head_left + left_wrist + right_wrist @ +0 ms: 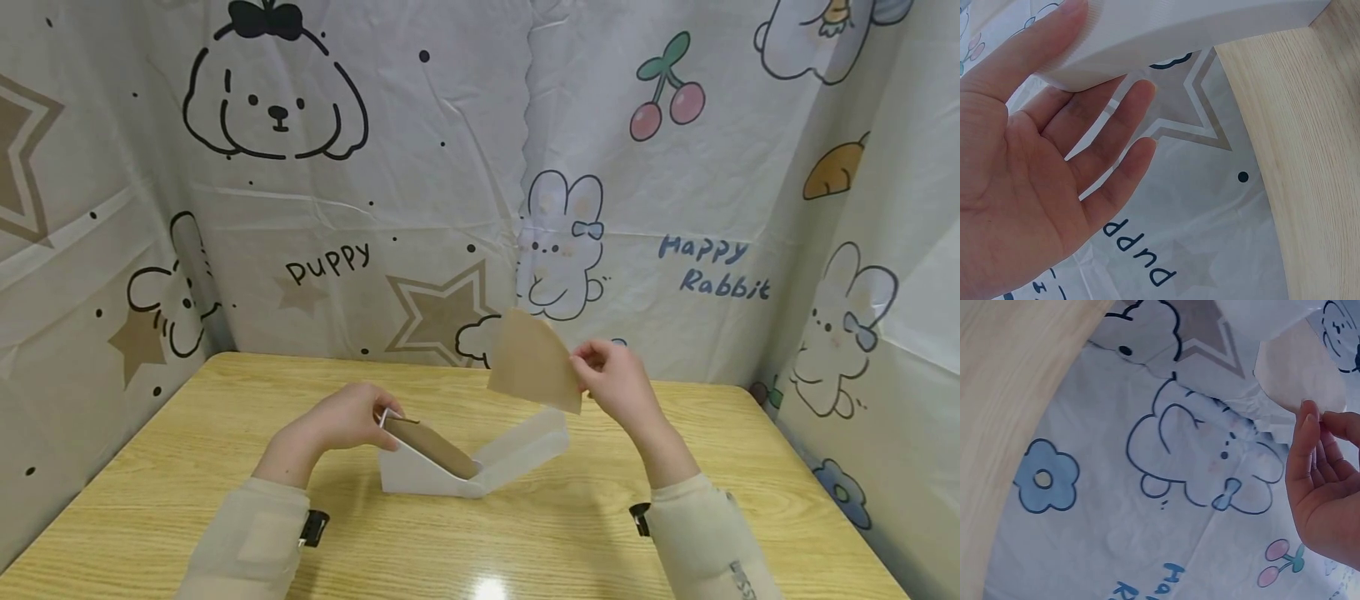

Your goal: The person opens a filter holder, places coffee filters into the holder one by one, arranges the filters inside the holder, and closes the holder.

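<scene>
Between thumb and fingertips, my right hand [617, 385] pinches the edge of a brown paper coffee filter [531, 360], raised above the box's lid. A white box [416, 471] stands on the table with its lid [525, 450] folded out to the right. Inside lie more brown filters [433, 446], partly hidden by the box's side. My left hand [348, 419] holds the tall left end of the box, thumb on the near side and fingers behind. In the left wrist view the thumb presses the white box wall [1166, 37], with the lower fingers loosely bent beneath it.
Box and hands are over a light wooden table [360, 550]. A pale cloth [420, 192] printed with a puppy, rabbits, stars and cherries hangs behind it and along both sides. Dark straps [313, 528] sit at both wrists.
</scene>
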A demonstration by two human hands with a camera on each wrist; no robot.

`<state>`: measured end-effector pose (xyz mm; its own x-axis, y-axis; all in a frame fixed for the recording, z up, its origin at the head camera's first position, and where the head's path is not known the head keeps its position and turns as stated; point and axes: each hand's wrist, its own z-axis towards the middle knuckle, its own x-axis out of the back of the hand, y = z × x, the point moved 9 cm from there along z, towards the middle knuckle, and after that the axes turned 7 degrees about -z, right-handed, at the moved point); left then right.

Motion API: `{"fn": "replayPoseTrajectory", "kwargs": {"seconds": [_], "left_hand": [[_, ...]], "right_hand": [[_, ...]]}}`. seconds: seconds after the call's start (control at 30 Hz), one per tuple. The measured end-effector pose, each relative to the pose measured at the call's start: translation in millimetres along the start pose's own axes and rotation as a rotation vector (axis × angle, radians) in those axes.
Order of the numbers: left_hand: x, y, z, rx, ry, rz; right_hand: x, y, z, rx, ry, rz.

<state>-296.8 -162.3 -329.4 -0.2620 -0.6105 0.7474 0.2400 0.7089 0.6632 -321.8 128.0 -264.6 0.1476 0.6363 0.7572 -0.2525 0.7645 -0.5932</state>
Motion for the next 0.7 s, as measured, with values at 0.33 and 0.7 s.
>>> {"fn": "replayPoseTrajectory", "kwargs": {"seconds": [0.33,0.7], "left_hand": [[1.1,1.8,-0.3,0.005,-0.002,0.0],[1.6,2.4,0.1,0.001,0.0,-0.003]], "right_hand": [[-3,-30,-5.6,0.051,-0.007,0.052],[-29,-54,-14.5,0.143,-0.045,0.057]]}}
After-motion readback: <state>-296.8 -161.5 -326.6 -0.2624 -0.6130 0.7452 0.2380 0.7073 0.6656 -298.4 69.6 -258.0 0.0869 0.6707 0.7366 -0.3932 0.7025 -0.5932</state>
